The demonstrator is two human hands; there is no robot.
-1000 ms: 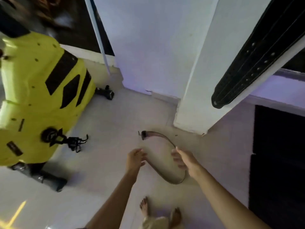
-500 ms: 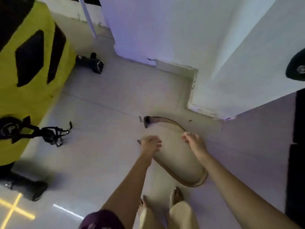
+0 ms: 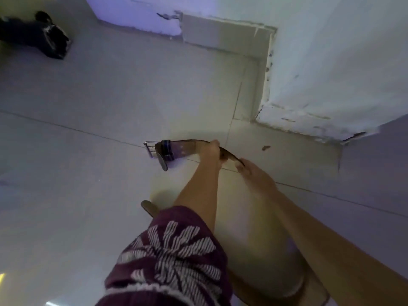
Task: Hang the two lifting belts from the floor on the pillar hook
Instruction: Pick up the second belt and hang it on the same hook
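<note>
Floor [image 3: 88, 173] of pale tile fills most of the view, crossed by thin grout lines. At the upper right rises the base of the white pillar [image 3: 331, 74], its lower edge chipped and scuffed where it meets the tiles. A patterned maroon sleeve [image 3: 170, 257] covers the left upper arm at the bottom centre, and both bare forearms reach forward from there.

The brown lifting belt [image 3: 183, 147] lies on the floor just in front of the pillar's corner. Its metal buckle [image 3: 151, 149] points left, resting on a grout line, and its strap curves back under the arms; the loose tail end [image 3: 149, 207] shows beside the sleeve.

The left hand [image 3: 210, 152] is closed around the strap a little behind the buckle, fingers wrapped over its top edge. The right hand [image 3: 254, 173] is just beside it, its fingers [image 3: 241, 166] curled down onto the strap further along; whether they fully grip it cannot be told.

A dark machine foot [image 3: 44, 38] sits on the floor at the upper left, well apart from the belt.
</note>
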